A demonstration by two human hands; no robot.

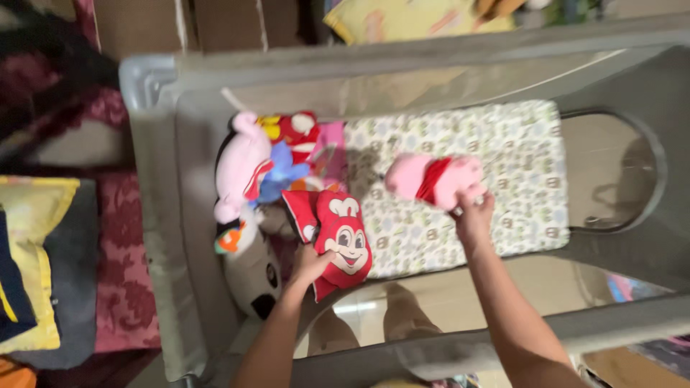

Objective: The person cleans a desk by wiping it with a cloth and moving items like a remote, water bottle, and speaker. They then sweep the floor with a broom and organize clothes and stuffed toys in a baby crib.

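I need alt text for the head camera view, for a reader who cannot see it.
Seen from above, the left hand grips a red smiling plush toy and the right hand holds a pink plush toy over a grey playpen with a patterned mat; more soft toys are piled at its left end.

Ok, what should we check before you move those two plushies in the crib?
1. Left hand grips the red smiling plush: ok.
2. Right hand grips the pink plush: ok.
3. Pink plush lifted clear of the patterned mat: cannot tell.
4. Bare mat showing right of the toy pile: ok.
5. Red plush free of the pile: not ok, it overlaps the toys.
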